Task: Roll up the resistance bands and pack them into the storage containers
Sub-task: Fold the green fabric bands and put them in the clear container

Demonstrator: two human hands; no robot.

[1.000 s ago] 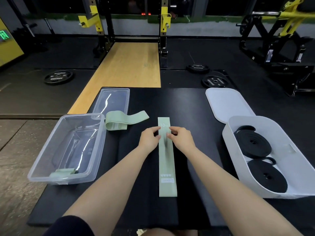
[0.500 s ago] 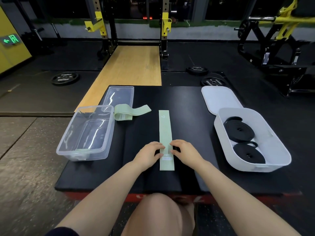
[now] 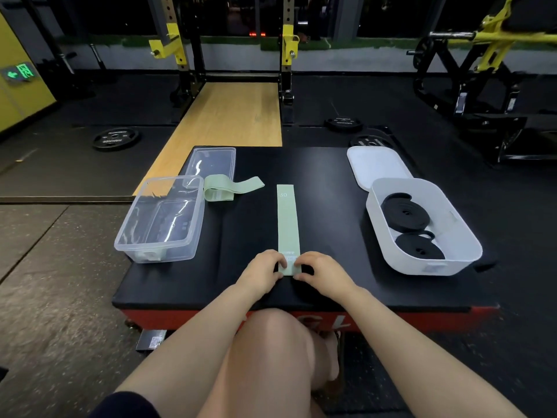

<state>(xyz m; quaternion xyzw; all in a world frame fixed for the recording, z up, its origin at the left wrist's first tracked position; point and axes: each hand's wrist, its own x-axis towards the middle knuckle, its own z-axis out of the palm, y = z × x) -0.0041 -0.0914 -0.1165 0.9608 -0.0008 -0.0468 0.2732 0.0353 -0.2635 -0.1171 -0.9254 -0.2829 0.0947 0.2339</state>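
A pale green resistance band (image 3: 287,224) lies flat and straight on the black padded platform (image 3: 331,285), running away from me. My left hand (image 3: 262,271) and my right hand (image 3: 324,271) pinch its near end from either side, fingers curled at the corners. A second green band (image 3: 229,188) lies loosely folded beside the clear plastic container (image 3: 137,241), which holds a small green roll at its near end. The white container (image 3: 464,236) on the right holds two rolled black bands (image 3: 405,214).
The clear lid (image 3: 211,162) lies behind the clear container, the white lid (image 3: 376,164) behind the white one. Weight plates (image 3: 114,138) lie on the gym floor, with a rack (image 3: 229,55) beyond. My knee (image 3: 271,342) sits below the platform's near edge.
Both hands slid along the band from its far end to its near end and now pinch that end. The camera pulled back.
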